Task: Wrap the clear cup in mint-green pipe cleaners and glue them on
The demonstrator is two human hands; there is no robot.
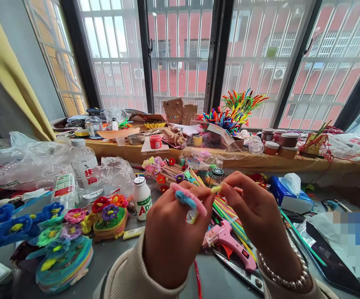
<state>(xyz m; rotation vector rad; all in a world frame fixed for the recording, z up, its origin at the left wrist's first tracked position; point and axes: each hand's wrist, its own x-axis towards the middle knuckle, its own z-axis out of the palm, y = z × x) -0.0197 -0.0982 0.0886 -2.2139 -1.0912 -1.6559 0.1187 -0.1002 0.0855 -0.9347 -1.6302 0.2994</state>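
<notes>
My left hand (pixel 173 236) is closed around a small pink and blue pipe-cleaner flower (pixel 186 198), held up at chest height over the table. My right hand (pixel 254 211), a bead bracelet on its wrist, pinches a short yellow piece (pixel 216 189) next to the flower. The two hands almost touch. Below them lie a pink glue gun (pixel 226 241) and a bundle of coloured sticks (pixel 229 216).
Finished pipe-cleaner flowers on coasters (pixel 64 249) crowd the left. A small white bottle (pixel 142 198), a water bottle (pixel 85 168) and plastic bags stand behind. Scissors (pixel 239 272) lie near me, a blue tissue pack (pixel 287 193) and a phone (pixel 332 259) at the right. A cluttered windowsill shelf (pixel 292 162) runs across.
</notes>
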